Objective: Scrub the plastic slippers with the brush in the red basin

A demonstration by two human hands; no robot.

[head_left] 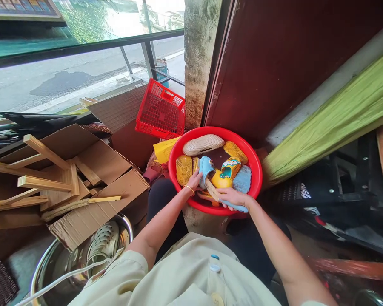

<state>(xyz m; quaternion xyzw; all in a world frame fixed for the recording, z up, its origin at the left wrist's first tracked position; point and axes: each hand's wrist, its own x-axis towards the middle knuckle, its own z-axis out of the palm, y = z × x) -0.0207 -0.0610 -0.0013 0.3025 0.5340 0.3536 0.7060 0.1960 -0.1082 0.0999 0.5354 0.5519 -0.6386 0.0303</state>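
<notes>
Over a round red basin [257,170], my left hand [194,180] is closed on a light blue clog [206,166] with small decorations on its top. My right hand [234,198] grips a brush [212,189] with pale bristles and what looks like a blue handle. The bristle end points into the clog's opening. Around them in the basin lie a yellow clog [231,167] with colourful charms, another yellow clog [221,179], a sole-up yellow clog [184,170], a white clog [203,144] with its sole up, and a blue clog [241,179]. Fingers of both hands are partly hidden.
A red plastic crate [161,109] leans behind the basin. Left are cardboard [108,204], an upturned wooden stool [59,187] and a metal basin [41,263] holding a pale clog [104,240]. Green cloth [335,114] hangs at right, beside a dark red panel [274,55].
</notes>
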